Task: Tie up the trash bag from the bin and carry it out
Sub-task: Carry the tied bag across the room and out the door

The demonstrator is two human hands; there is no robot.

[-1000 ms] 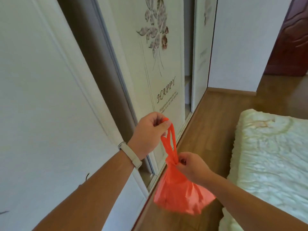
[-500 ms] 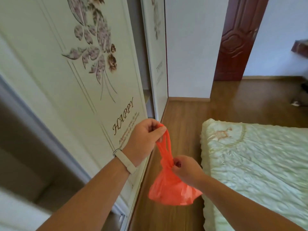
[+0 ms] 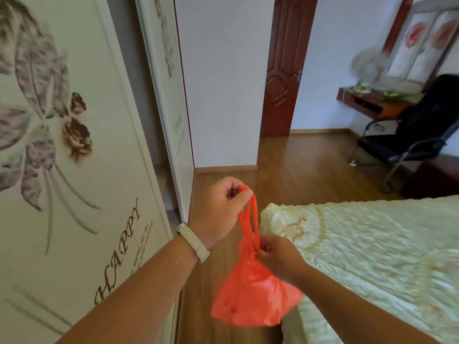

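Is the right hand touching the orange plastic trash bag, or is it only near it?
Touching. In the head view the right hand pinches the orange plastic trash bag at its gathered neck, with no gap visible between the fingers and the plastic.

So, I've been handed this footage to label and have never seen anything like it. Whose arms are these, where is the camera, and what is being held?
There is no machine here: a person wears a wide-angle camera on the head, looking forward and down, so the arms reaching into the picture are their own. The left hand, with a pale wristband on its wrist, holds up the loop handles of a thin orange plastic trash bag. The right hand pinches the bag's neck where the handles gather. The bag hangs in the air above a brown wooden floor. On the left stands a white wardrobe door with a flower print; on the right is a bed with a pale green quilted cover. Further off are a dark red wooden door and a black chair.
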